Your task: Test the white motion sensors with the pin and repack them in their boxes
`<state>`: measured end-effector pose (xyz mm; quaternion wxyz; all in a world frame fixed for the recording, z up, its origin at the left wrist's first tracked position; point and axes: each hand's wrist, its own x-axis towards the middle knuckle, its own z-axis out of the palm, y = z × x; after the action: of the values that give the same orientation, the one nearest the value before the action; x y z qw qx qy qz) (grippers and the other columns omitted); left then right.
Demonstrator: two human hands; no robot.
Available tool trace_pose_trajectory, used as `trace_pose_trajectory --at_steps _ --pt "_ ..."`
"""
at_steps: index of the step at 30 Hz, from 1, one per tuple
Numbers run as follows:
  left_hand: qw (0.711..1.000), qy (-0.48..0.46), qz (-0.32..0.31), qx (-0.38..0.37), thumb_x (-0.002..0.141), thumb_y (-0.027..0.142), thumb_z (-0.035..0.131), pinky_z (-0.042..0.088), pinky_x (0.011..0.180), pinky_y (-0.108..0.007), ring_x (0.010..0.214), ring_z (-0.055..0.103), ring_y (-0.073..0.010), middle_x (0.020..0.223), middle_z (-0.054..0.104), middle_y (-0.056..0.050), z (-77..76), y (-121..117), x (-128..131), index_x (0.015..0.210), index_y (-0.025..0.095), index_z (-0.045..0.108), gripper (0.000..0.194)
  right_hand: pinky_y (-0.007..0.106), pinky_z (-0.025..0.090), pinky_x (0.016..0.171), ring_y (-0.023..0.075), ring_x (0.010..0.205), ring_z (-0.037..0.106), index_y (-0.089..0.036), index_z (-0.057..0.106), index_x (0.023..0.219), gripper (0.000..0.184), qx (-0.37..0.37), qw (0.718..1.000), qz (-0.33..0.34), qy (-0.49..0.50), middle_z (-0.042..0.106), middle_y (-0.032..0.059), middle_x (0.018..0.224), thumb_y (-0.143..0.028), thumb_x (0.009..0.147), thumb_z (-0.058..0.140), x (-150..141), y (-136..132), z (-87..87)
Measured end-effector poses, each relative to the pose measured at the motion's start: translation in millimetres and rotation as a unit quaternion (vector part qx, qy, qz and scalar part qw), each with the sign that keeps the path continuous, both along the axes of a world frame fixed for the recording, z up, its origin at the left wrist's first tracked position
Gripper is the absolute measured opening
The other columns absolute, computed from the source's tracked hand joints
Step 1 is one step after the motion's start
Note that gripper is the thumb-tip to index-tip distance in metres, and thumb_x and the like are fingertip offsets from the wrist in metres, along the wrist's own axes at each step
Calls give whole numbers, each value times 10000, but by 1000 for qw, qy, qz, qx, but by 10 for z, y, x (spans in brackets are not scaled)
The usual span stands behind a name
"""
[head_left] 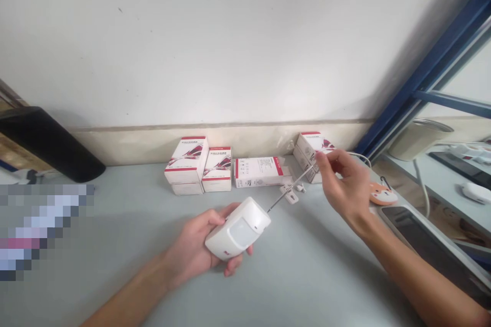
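Observation:
A white motion detector [240,232] with a pale lens window lies tilted in my left hand [199,240], whose fingers wrap round its sides and underside. My right hand [343,184] pinches the upper end of a thin screwdriver [293,186]. The handle is hidden by the fingers. The metal shaft slants down to the left, and its tip meets the top end of the detector. Behind the shaft, small white plastic parts [290,195] rest on the table.
Red-and-white boxes [187,158] stand along the wall, with an opened box [257,172] and more stacked boxes [309,143] to the right. A dark-screened device [418,240] and an orange animal-faced item [383,194] lie on the right. A black object [49,140] stands at left on the grey table [126,235].

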<state>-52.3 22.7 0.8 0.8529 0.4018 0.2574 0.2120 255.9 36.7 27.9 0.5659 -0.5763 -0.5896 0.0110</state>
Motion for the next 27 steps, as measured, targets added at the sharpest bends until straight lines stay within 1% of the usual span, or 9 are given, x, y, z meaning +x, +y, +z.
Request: trace_pose_trajectory --at_steps 4,9,14,17,20,23,27 --pt "1000 -4 1 -5 898 396 386 383 609 -343 591 588 -205 906 715 -125 9 -1 1 1296 160 535 487 306 389 601 152 597 465 -232 561 718 408 -27 999 35 13 520 -15 634 -518 1004 610 -87 -45 -65" --pt "1000 -10 6 -17 910 406 378 388 600 -343 578 584 -202 892 722 -125 -19 -2 -14 1294 156 536 485 306 394 601 154 603 467 -228 573 723 421 -31 999 30 31 516 -13 641 -543 1001 605 -124 -62 -91" --pt "1000 -3 21 -22 905 410 368 378 588 -333 568 581 -200 875 723 -132 -19 -11 -19 1269 151 534 477 289 405 586 142 586 463 -225 579 720 392 -23 999 39 20 527 -16 625 -488 1009 604 -167 -93 -55" --pt "1000 -8 19 -22 908 404 375 369 584 -331 572 572 -197 879 721 -127 -4 -14 -13 1269 154 532 466 283 411 571 144 589 476 -225 580 714 394 -33 997 62 15 538 -10 630 -490 1004 606 -218 -120 -54" --pt "1000 -8 21 -21 906 399 370 366 580 -334 561 573 -198 871 720 -125 9 -15 -6 1255 150 539 461 281 393 546 142 575 459 -224 566 699 391 -48 995 85 15 517 -14 614 -469 1001 612 -278 -150 -73" --pt "999 -2 25 -25 910 404 368 370 581 -335 559 575 -201 863 718 -127 21 -16 -2 1260 144 539 468 278 370 539 133 567 432 -224 553 700 367 -54 992 112 -5 499 -24 610 -415 1007 612 -328 -172 -109" --pt "999 10 33 -35 907 417 376 374 586 -337 558 569 -201 856 714 -132 41 -21 -3 1254 140 538 473 272 380 555 128 574 447 -224 565 727 317 -57 987 146 -32 515 -29 629 -350 1015 604 -363 -188 -151"
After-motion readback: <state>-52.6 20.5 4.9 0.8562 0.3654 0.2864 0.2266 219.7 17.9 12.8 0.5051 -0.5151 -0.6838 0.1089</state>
